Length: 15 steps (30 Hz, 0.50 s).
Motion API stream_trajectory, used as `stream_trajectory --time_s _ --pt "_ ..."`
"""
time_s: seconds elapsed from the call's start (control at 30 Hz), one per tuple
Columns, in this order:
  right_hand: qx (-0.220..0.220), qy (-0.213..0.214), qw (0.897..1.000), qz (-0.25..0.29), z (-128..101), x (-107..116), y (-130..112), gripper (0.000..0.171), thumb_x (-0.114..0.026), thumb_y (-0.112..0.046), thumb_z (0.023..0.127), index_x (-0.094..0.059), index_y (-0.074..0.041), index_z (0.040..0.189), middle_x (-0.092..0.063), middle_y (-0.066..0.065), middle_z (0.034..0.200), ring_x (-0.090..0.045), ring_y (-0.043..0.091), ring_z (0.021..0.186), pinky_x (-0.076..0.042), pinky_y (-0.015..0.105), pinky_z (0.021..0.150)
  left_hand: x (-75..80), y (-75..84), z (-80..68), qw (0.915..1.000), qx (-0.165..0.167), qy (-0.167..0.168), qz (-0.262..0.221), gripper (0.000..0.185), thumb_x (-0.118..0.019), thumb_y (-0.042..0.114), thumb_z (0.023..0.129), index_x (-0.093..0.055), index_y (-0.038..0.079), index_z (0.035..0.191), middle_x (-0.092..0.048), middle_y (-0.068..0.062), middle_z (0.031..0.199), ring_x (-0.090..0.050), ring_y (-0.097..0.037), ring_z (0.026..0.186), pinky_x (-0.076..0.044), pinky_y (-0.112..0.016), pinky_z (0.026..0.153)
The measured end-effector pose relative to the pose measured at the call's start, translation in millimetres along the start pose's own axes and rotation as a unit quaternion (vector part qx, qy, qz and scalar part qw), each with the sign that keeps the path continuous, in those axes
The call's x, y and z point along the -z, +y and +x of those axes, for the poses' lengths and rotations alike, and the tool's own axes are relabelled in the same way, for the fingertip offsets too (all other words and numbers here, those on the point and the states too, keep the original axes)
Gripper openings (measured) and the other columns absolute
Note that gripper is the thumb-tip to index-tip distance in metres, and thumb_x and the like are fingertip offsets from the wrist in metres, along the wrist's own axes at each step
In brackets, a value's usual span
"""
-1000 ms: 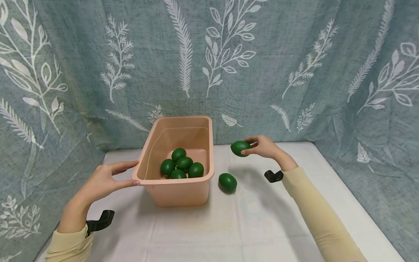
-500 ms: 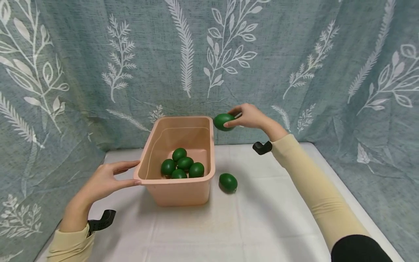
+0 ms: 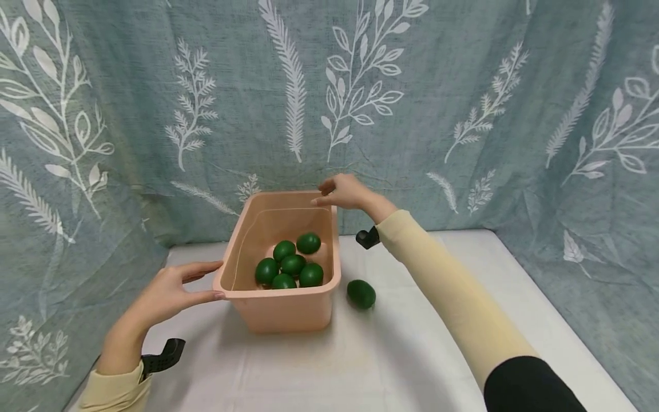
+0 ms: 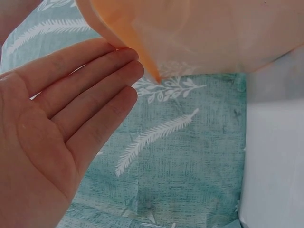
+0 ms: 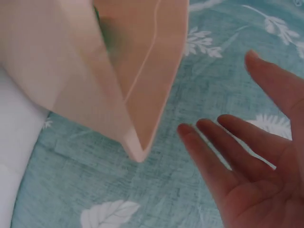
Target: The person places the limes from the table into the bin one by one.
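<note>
On the white table (image 3: 412, 355), both hands spread empty: left hand (image 3: 170, 292) touches bin (image 3: 288, 309), right hand (image 3: 342, 191) above.

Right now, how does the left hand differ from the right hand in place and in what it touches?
The left hand is low at the near left corner of the pink bin, its straight fingers touching the rim; the right hand is raised above the bin's far right corner and touches nothing. Both are open and hold nothing, and both arms wear pale yellow sleeves.
</note>
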State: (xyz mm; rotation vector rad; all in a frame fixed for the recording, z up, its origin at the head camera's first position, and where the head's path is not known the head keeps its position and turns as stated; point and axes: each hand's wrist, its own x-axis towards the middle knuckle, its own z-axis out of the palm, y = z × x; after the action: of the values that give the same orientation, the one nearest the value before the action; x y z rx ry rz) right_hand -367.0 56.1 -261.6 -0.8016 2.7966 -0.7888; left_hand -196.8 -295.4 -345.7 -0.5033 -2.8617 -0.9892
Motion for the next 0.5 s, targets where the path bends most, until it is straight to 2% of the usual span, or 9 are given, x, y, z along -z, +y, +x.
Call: stream_trajectory --time_s 0.27,0.5 --pt "-0.004 0.067 0.995 0.071 -30.2 -13.3 24.3 0.055 -0.064 -0.041 0.09 -0.054 -0.011 0.135 -0.058 0.008 0.131 -0.059 0.024 0.117 -0.053 0.037 0.094 -0.7 0.8 3.3 0.9999 -0.016 0.007 -0.001 0.062 -0.075 0.042 0.08 -0.057 0.014 0.132 -0.059 -0.01 0.131 -0.052 -0.042 0.121 -0.047 -0.058 0.095" --pt "-0.016 0.062 0.993 0.097 -53.5 -28.5 48.7 0.057 -0.065 -0.041 0.089 -0.052 -0.013 0.136 -0.057 0.009 0.133 -0.057 0.025 0.118 -0.053 0.038 0.094 -0.9 -0.6 2.0 1.0 -0.009 0.002 0.001 0.063 -0.075 0.044 0.079 -0.057 0.016 0.133 -0.059 -0.008 0.131 -0.052 -0.042 0.121 -0.046 -0.058 0.095"
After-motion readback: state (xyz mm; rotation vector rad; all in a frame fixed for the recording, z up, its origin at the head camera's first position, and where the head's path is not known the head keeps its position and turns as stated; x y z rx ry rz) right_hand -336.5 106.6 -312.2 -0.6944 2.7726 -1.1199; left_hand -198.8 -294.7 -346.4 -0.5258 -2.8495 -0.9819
